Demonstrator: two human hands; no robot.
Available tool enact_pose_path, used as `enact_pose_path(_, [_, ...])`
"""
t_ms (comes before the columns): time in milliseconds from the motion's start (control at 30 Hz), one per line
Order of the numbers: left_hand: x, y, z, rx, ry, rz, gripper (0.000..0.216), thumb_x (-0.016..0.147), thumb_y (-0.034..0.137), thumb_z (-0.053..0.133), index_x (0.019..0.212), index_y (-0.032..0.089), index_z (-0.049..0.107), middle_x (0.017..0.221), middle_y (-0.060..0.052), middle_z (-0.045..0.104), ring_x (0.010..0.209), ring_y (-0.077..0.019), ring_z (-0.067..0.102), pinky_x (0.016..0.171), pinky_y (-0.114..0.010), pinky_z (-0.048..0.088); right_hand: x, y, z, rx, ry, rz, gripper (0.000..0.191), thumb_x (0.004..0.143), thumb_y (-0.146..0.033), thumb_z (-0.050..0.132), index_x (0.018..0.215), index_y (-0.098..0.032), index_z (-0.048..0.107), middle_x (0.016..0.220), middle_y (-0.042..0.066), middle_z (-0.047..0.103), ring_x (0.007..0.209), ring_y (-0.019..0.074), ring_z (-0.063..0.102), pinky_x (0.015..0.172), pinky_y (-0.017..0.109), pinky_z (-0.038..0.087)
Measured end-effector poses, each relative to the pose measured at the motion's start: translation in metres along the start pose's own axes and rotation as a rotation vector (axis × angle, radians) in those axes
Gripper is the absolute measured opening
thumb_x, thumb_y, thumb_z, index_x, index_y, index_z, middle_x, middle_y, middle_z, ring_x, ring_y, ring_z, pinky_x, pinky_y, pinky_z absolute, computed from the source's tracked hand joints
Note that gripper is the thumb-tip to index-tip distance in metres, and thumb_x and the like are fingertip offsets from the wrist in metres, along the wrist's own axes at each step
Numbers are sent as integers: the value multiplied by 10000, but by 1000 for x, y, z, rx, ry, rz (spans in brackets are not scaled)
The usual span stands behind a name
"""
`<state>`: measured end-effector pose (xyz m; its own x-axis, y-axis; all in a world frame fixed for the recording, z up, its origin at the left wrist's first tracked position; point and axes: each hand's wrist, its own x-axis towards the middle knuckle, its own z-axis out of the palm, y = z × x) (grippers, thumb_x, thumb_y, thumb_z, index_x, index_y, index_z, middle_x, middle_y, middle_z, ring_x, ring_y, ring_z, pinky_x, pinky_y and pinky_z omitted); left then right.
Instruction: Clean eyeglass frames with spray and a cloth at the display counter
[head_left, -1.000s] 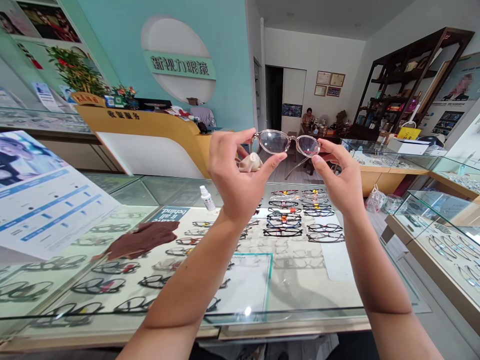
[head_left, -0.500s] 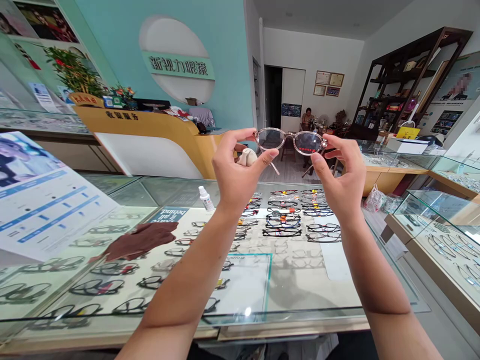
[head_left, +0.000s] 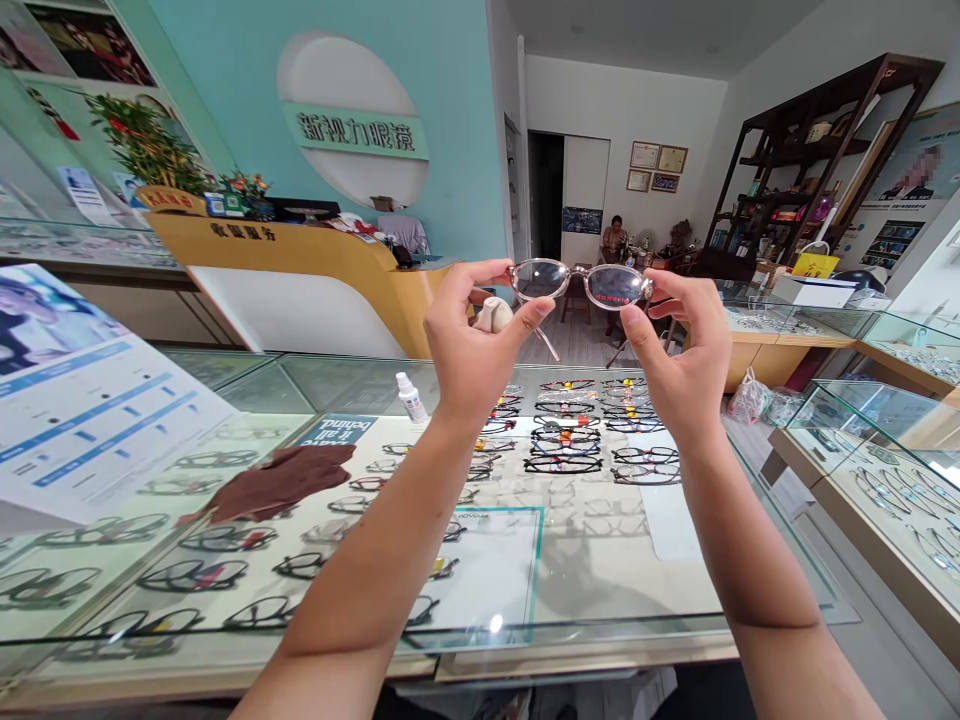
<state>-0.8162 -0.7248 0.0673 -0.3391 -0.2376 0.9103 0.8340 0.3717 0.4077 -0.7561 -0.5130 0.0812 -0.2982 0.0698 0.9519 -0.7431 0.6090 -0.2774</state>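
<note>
A pair of eyeglasses [head_left: 579, 272] is held up at arm's length above the display counter, with clear round lenses and red lettering on the right lens. My left hand [head_left: 476, 335] pinches the frame's left end between thumb and fingers. Tucked in that same palm is a crumpled pale cloth [head_left: 494, 315]. At the frame's right end, my right hand [head_left: 684, 345] grips the corner between thumb and forefinger. One temple arm slants down behind the left lens; the other is partly hidden by my right hand.
Rows of eyeglasses [head_left: 566, 440] lie in the glass display counter [head_left: 600, 600]. On its top are a brown cloth [head_left: 285, 482], a white spray bottle [head_left: 410, 397] and a standing leaflet [head_left: 90, 390] at left. A person [head_left: 615, 238] sits at the back; another showcase [head_left: 885, 490] stands right.
The glasses have tilted slightly, so the lenses look a little flatter and the left temple arm reaches lower. Both hands keep their hold in nearly the same place.
</note>
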Motion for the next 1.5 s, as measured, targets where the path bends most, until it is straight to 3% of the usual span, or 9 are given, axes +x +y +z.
enact_pose_path(367, [-2, 5, -2, 115, 58, 102, 589, 808, 651, 911, 1188, 247, 711, 1062, -47, 699, 960, -212, 678, 776, -330, 571, -2, 13, 2, -11, -69, 26, 358, 1044, -476, 654, 1349, -292, 687, 1208, 68, 700, 999, 212, 680, 957, 454, 584])
enact_pose_path(667, [-3, -12, 3, -3, 28, 98, 636, 836, 648, 889, 1317, 278, 700, 1212, -72, 748, 946, -205, 692, 807, -346, 605, -4, 10, 8, -96, 64, -126, 371, 1048, -427, 658, 1397, -303, 670, 1259, 82, 700, 1093, 239, 685, 952, 463, 620])
enact_pose_path(867, [-3, -23, 10, -126, -51, 73, 678, 839, 633, 892, 1389, 304, 671, 1349, -102, 728, 1124, -248, 727, 944, -395, 633, -8, 6, 11, -198, 98, -209, 485, 1061, -477, 619, 1521, -322, 613, 1374, 114, 637, 1313, 314, 608, 1098, 556, 575])
enact_pose_path(1067, [-6, -23, 13, -176, -73, 72, 728, 857, 660, 863, 1441, 308, 608, 1403, -137, 711, 1249, -300, 727, 963, -422, 644, -11, 6, 14, -215, 106, -229, 495, 1068, -499, 594, 1527, -314, 595, 1395, 112, 636, 1336, 318, 600, 1133, 576, 563])
enact_pose_path(1233, [-7, -19, 13, -147, 11, 96, 759, 846, 644, 882, 1452, 300, 581, 1440, -130, 686, 1256, -298, 712, 986, -447, 639, -11, 3, 16, -142, 114, -164, 538, 1058, -471, 601, 1574, -341, 525, 1449, 108, 616, 1290, 300, 623, 1053, 558, 604])
enact_pose_path(1400, [-10, -10, 11, -42, 132, 168, 770, 848, 644, 879, 1465, 308, 562, 1475, -122, 647, 1310, -317, 668, 942, -435, 627, -9, 2, 17, -56, 169, -181, 419, 1047, -456, 631, 1443, -319, 621, 1345, 90, 668, 1195, 265, 664, 993, 503, 615])
enact_pose_path(1500, [-12, -4, 9, 28, 155, 176, 770, 857, 653, 867, 1478, 323, 553, 1477, -114, 638, 1254, -306, 687, 886, -412, 620, -8, 4, 17, 82, 129, -82, 398, 1078, -491, 567, 1434, -334, 649, 1385, 83, 659, 1244, 266, 664, 1041, 511, 596])
